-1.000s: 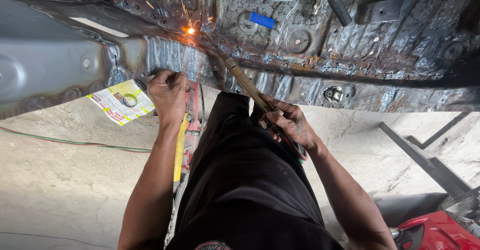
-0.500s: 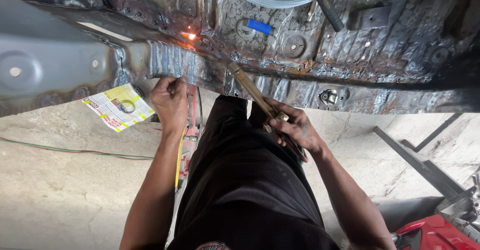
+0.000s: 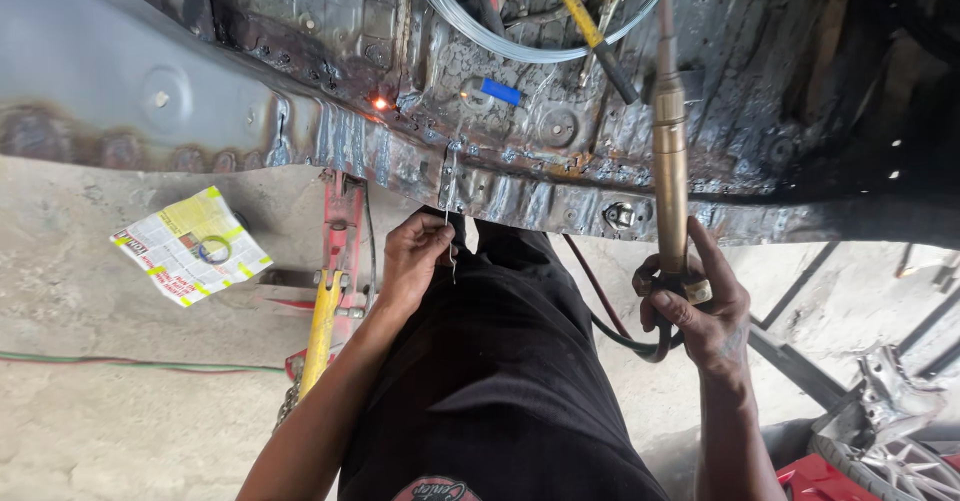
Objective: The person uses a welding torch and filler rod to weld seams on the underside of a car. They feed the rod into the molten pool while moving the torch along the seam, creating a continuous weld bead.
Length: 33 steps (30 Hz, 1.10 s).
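Since a second ago the long brass-coloured welding torch [image 3: 670, 151] has swung from a slant across the lap to nearly upright, and the right hand [image 3: 700, 306] has shifted right and away from the dark trouser leg. That hand is wrapped tight around the torch's lower end, fingers closed under the collar where the dark hoses [image 3: 610, 331] loop off to the left. Torch barrel runs straight up from the fist, its far end over the scorched, rusty sheet-metal car floor [image 3: 560, 131].

Left hand [image 3: 415, 256] has drawn back from the panel edge to sit just above the lap, fingertips pinched together on a thin grey filler wire [image 3: 450, 231]. Wire rises from the pinch toward the sill seam, well left of the torch.

Small orange glow [image 3: 380, 104] on the metal, far left of both hands. Yellow-handled red floor jack [image 3: 330, 291] stands left of the left forearm. Folded yellow-and-white printed paper [image 3: 190, 246] lies on the concrete further left.
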Tool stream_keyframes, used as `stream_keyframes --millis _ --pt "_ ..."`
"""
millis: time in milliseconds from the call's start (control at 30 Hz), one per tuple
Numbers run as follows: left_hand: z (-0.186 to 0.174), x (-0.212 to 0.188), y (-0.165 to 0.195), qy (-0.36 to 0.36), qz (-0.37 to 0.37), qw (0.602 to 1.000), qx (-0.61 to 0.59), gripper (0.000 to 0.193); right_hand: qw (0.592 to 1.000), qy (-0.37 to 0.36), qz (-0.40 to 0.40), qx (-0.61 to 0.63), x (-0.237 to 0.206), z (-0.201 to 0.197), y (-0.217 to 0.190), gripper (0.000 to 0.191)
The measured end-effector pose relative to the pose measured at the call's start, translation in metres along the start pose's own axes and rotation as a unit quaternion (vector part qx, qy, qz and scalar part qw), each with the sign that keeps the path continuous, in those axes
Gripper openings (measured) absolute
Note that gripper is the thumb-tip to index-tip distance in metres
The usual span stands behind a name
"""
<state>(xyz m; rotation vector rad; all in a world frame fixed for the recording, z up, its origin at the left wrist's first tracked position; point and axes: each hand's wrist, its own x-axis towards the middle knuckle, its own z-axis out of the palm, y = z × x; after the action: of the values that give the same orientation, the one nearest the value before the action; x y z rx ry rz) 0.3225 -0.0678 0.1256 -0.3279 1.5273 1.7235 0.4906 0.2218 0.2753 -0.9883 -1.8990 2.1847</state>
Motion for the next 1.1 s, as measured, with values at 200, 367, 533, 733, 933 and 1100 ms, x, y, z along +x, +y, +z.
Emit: stream_keyframes --millis 200,367,533,733,933,1100 --pt "-0.024 -0.013 0.003 -0.016 -0.010 1.000 0.024 0.010 0.999 0.010 0.029 -0.029 -0.026 0.019 0.003 0.086" --pt "-0.038 -0.019 0.001 -0.031 -0.026 0.999 0.027 0.011 0.998 0.018 0.013 -0.056 -0.043 0.031 -0.003 0.086" --pt "-0.033 -0.019 -0.003 -0.050 -0.030 0.998 0.039 0.012 0.997 -0.024 -0.062 -0.050 -0.057 0.020 -0.026 0.086" --pt "-0.014 -0.021 -0.005 -0.051 -0.025 0.997 0.044 0.013 0.992 -0.042 -0.028 -0.120 -0.031 0.005 -0.028 0.079" --pt "0.016 -0.024 -0.017 -0.010 -0.046 0.998 0.035 0.012 0.985 -0.102 0.072 -0.116 0.003 -0.014 -0.028 0.082" --pt "0.055 -0.020 -0.025 0.026 -0.065 0.996 0.057 0.014 0.964 -0.142 0.100 -0.203 0.033 -0.038 -0.032 0.086"
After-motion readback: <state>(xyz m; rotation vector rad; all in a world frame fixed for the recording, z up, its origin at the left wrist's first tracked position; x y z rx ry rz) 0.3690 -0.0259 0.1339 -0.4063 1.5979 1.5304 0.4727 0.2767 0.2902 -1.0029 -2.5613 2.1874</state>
